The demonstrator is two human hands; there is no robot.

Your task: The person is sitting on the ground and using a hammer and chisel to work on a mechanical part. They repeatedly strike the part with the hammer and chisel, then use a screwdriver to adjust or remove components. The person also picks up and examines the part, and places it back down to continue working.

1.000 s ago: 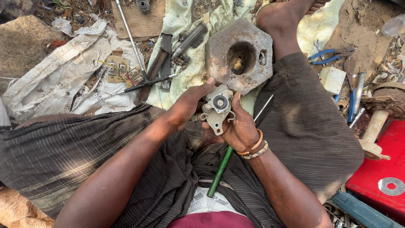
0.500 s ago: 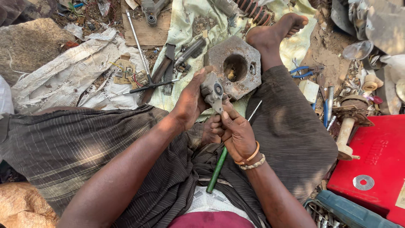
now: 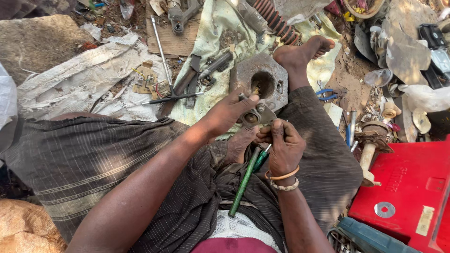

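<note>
Centre frame: left hand (image 3: 229,112) grips a small grey metal housing (image 3: 255,115) over the lap. Right hand (image 3: 281,145) closed on a green screwdriver (image 3: 243,182), fingers at the housing. Large metal block (image 3: 262,82) just behind; red box (image 3: 408,187) lower right.

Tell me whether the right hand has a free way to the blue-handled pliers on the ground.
Probably not right away: the right hand is busy at the small metal part, and the raised knee lies between it and the blue-handled pliers.

Metal block (image 3: 262,82) lies behind the small part (image 3: 255,116) (screwdriver (image 3: 246,180) on lap).
</note>
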